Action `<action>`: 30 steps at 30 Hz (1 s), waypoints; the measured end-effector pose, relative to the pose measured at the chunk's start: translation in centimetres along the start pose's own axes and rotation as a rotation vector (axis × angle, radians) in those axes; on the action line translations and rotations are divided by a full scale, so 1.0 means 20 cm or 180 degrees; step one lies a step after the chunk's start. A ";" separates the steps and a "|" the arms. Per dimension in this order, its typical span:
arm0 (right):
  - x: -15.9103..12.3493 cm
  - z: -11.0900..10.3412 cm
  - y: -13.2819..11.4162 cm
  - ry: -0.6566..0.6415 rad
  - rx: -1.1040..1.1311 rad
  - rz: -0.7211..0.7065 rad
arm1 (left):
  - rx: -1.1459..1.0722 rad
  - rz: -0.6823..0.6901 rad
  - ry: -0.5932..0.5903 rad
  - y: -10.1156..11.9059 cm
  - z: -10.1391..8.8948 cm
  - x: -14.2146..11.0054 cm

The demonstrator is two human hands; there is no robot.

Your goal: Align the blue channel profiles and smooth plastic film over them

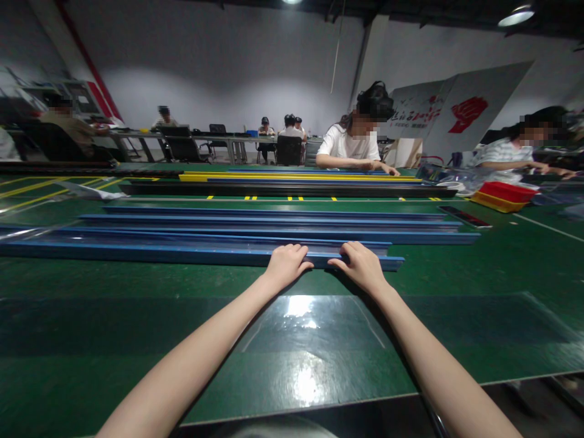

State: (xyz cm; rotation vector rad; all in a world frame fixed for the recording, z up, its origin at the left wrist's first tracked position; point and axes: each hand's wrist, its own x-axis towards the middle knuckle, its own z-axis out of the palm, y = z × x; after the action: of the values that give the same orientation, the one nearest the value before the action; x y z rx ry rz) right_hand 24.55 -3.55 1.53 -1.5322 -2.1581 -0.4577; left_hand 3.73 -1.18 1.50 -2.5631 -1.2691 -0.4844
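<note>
Both arms reach forward over the green table to the nearest blue plastic channel [219, 254], a long open profile lying crosswise. My left hand [288, 263] is closed over its near wall, fingers on top and inside, thumb on the near side. A short way to the right, toward the channel's right end, my right hand [362, 263] grips the same wall in the same manner. Parts of the fingertips are hidden inside the channel. Just behind lie more blue channels [319, 233], parallel to it and apart from my hands.
Clear plastic sheet [182, 325] lies along the near side of the green table [447, 274]. Farther back are yellow strips [296, 177], a black profile [292, 190], a phone [465, 216] and a red bin [508, 192]. A co-worker [353, 143] sits across the table.
</note>
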 end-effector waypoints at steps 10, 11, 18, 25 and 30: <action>0.00 -0.02 0.00 -0.0003 -0.0160 0.0030 | -0.0023 -0.0007 -0.0034 0.00 -0.01 0.00; 0.00 -0.02 0.00 -0.0006 -0.0198 0.0028 | -0.0015 -0.0005 -0.0036 0.00 -0.01 0.00; 0.01 -0.02 -0.01 -0.0071 -0.0405 0.0032 | 0.0029 -0.0008 -0.0040 0.00 -0.01 0.00; 0.01 -0.02 -0.01 -0.0149 -0.0311 0.0141 | 0.0019 0.0009 -0.0028 0.00 0.00 -0.01; 0.01 -0.02 -0.01 -0.0273 -0.0376 -0.0085 | -0.0033 0.0017 -0.0037 0.00 0.00 -0.01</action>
State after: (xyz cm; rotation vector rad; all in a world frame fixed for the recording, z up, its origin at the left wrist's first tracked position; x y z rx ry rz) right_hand 24.35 -3.76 1.93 -1.6148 -2.2552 -0.5466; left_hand 3.66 -1.32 1.49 -2.5809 -1.2667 -0.4769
